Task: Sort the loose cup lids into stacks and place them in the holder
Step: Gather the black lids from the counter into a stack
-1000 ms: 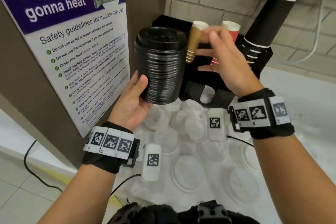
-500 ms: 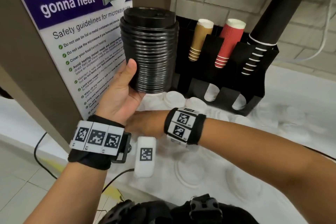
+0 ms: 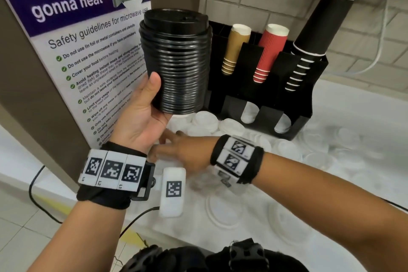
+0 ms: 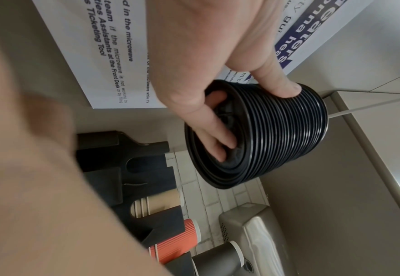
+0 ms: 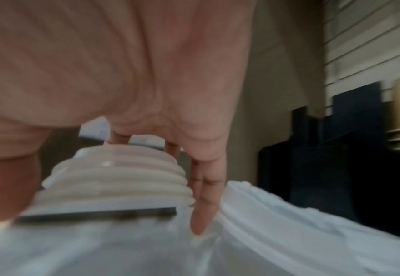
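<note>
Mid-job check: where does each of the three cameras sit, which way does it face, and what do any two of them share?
Head: worn on the head, looks forward and down at the black lid stack, the cup holder and loose white lids; both forearms show.
Left wrist: looks along the left hand, whose fingers reach inside the stack; the palm shows.
Right wrist: blurred, looks along the right hand down at a white lid stack.
Shared: head and left wrist both show the black stack, holder and poster.

Right hand (image 3: 176,150) blurred; its grip on white lids (image 5: 116,179) unclear.
</note>
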A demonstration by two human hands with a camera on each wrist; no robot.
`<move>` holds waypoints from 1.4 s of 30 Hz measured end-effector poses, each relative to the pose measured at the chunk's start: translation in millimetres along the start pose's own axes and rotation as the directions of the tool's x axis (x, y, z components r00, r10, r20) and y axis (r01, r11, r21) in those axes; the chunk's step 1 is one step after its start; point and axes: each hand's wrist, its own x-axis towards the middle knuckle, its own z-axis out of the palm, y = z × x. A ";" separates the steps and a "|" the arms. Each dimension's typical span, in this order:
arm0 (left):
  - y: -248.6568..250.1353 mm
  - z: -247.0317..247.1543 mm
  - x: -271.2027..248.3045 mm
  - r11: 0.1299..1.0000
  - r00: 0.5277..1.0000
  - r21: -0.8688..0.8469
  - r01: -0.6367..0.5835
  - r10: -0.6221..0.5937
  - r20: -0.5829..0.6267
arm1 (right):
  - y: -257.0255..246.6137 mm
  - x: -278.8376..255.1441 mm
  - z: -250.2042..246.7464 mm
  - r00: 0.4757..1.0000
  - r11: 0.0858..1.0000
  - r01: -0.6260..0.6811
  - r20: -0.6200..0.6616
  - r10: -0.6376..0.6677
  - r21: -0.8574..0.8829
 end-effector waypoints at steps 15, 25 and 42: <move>-5.0 6.2 1.2 0.999 0.999 0.023 -0.046 0.047 -0.013 | 97.9 -149.4 -2.1 0.734 0.713 -0.658 0.006 0.679 -0.242; -4.8 1.3 9.2 0.997 0.999 -0.062 -0.034 0.034 -0.003 | 34.9 -26.2 -19.1 0.972 0.928 -0.201 -0.180 0.150 -0.315; -18.8 -10.0 10.3 0.999 0.998 -0.045 -0.002 -0.001 -0.058 | 69.4 -14.1 -24.4 0.854 0.828 -0.054 -0.404 0.328 0.557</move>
